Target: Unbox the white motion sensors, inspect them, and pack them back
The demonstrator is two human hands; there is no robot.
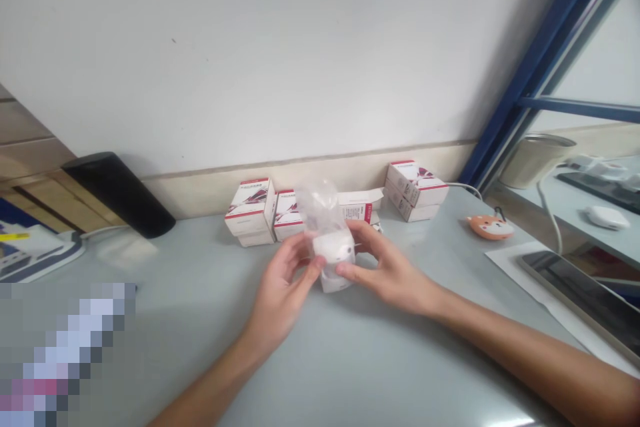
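Above the grey table, a small rounded white device (334, 247) with a dark round spot on its side is held between both hands. A clear plastic bag (317, 200) surrounds it, its loose end standing up toward the wall. My left hand (283, 283) grips the bagged device from the left, thumb on the near face. From the other side, my right hand (395, 270) holds it between thumb and fingers; some of those fingertips are hidden behind it. Just beyond lies a white and red box (359, 203) with its flap raised, partly covered by the bag.
Along the wall stand a left stack of boxes (250, 213), a middle box (286, 215) and a right stack (416, 190). A black cylinder (123, 193) leans at left. An orange animal-faced case (491, 225) and a phone (575, 287) on white paper lie at right.
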